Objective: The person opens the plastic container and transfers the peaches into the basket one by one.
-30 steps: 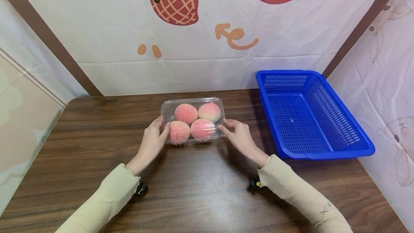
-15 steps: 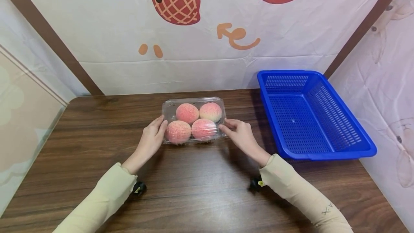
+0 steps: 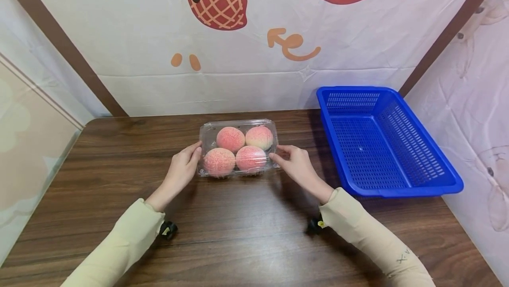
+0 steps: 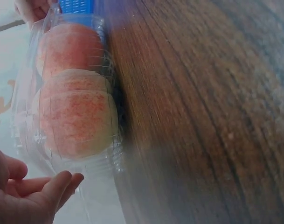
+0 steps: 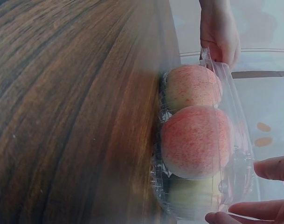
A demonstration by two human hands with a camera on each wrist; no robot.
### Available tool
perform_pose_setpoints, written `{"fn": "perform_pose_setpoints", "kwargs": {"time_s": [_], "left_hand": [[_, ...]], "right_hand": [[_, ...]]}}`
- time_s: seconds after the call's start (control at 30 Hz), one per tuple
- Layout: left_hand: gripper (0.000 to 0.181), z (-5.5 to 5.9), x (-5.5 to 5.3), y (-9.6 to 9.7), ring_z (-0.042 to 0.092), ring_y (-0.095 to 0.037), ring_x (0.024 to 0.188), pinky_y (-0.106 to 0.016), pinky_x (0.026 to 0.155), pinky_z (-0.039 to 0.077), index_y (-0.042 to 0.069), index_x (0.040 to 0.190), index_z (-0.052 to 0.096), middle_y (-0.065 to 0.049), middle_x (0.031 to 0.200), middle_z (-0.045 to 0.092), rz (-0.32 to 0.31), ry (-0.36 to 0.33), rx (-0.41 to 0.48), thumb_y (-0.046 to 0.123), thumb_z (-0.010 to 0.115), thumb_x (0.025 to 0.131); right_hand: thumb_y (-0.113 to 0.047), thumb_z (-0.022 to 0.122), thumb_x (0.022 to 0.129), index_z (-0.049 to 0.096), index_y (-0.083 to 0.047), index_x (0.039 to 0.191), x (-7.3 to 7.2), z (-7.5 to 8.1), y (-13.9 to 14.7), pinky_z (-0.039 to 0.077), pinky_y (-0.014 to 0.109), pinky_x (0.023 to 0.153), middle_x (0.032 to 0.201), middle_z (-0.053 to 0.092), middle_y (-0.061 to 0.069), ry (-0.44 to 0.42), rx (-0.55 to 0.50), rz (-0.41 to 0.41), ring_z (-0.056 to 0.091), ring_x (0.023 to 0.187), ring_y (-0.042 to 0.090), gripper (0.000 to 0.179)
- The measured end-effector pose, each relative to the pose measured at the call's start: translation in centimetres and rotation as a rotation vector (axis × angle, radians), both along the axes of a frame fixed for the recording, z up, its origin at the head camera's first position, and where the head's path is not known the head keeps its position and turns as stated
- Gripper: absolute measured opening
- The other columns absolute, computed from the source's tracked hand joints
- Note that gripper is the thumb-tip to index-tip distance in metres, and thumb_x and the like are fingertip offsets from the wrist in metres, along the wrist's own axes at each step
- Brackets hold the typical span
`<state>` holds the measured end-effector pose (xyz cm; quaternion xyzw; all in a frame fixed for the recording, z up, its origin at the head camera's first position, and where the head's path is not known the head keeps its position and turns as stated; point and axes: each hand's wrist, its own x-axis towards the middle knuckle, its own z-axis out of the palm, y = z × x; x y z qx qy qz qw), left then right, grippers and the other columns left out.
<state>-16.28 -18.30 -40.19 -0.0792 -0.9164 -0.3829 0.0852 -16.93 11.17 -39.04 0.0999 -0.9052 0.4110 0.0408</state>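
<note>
A clear plastic clamshell box [image 3: 240,173] lies closed on the brown table, with several pink-and-cream peaches [image 3: 250,158] inside. At its left end is my left hand [image 3: 182,167], fingers extended along the edge. In the left wrist view the left hand's fingertips [image 4: 67,179] are right by the box's end, thumb and fingers parted. My right hand [image 3: 296,166] pinches the box's right end, thumb on the near corner. From the right wrist view, the right thumb [image 5: 272,168] is at the end wall and the other fingers reach along the lower edge.
A blue perforated plastic basket [image 3: 359,189] stands on the table to the right of the box. Behind the wood-grain table [image 3: 246,234] hangs a printed white cloth [image 3: 238,88], close to the table's far edge. Another pale cloth [image 3: 469,114] hangs along the right side.
My left hand has drawn back a little to the left, its thumb coming off the box's left edge. The right hand and the box stay nearly where they were.
</note>
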Motion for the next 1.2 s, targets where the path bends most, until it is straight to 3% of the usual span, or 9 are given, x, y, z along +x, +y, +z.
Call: {"fn": "perform_pose_setpoints", "kwargs": {"time_s": [0.2, 0.43, 0.7, 0.87, 0.97, 1.2], "left_hand": [[0.035, -0.27, -0.03, -0.21, 0.058, -0.036, 0.098, -0.049, 0.089, 0.041, -0.007, 0.124, 0.049, -0.027, 0.112, 0.058, 0.013, 0.014, 0.018, 0.013, 0.038, 0.097], [0.036, -0.19, -0.02, -0.28, 0.051, -0.039, 0.11, -0.048, 0.094, 0.039, -0.011, 0.127, 0.043, -0.028, 0.121, 0.052, 0.024, -0.004, 0.077, 0.006, 0.042, 0.095], [0.037, 0.17, -0.16, -0.5, 0.048, -0.037, 0.114, -0.047, 0.097, 0.037, -0.012, 0.127, 0.044, -0.026, 0.123, 0.051, 0.046, -0.093, 0.103, 0.007, 0.039, 0.096], [0.036, 0.39, -0.21, -0.63, 0.051, -0.034, 0.11, -0.026, 0.088, 0.046, -0.015, 0.127, 0.041, -0.03, 0.122, 0.05, 0.03, -0.181, 0.256, 0.003, 0.037, 0.097], [0.036, 0.45, -0.18, -0.72, 0.048, -0.033, 0.113, -0.016, 0.085, 0.044, -0.016, 0.129, 0.038, -0.03, 0.126, 0.047, 0.02, -0.242, 0.354, 0.002, 0.035, 0.097], [0.036, 0.4, 0.02, -1.01, 0.051, -0.022, 0.11, -0.022, 0.088, 0.044, -0.015, 0.128, 0.04, -0.029, 0.126, 0.048, 0.015, -0.299, 0.395, 0.003, 0.038, 0.097]], "right_hand": [[-0.031, 0.065, 0.083, 0.061, 0.003, 0.114, -0.07, 0.2, 0.06, 0.052, 0.034, 0.078, 0.103, 0.066, 0.015, -0.025, 0.002, 0.006, 0.064, 0.091, 0.023, 0.046], [-0.031, 0.066, 0.083, 0.062, 0.003, 0.112, -0.13, 0.25, 0.0, 0.052, 0.034, 0.079, 0.103, 0.065, 0.015, -0.017, 0.012, 0.007, 0.064, 0.091, 0.023, 0.045], [-0.031, 0.066, 0.083, 0.063, 0.002, 0.111, -0.23, 0.19, 0.04, 0.052, 0.033, 0.078, 0.105, 0.064, 0.015, -0.013, 0.017, -0.001, 0.064, 0.091, 0.023, 0.044], [-0.031, 0.066, 0.082, 0.063, 0.002, 0.111, -0.19, 0.3, 0.05, 0.052, 0.033, 0.077, 0.106, 0.064, 0.016, -0.011, 0.02, 0.001, 0.064, 0.091, 0.023, 0.044], [-0.031, 0.066, 0.083, 0.063, 0.003, 0.111, -0.14, 0.33, 0.04, 0.053, 0.033, 0.077, 0.106, 0.064, 0.016, -0.011, 0.016, 0.003, 0.064, 0.091, 0.023, 0.044], [-0.03, 0.066, 0.083, 0.062, 0.004, 0.112, -0.13, 0.33, 0.03, 0.053, 0.033, 0.076, 0.105, 0.064, 0.017, -0.013, 0.003, 0.005, 0.064, 0.09, 0.024, 0.045]]}}
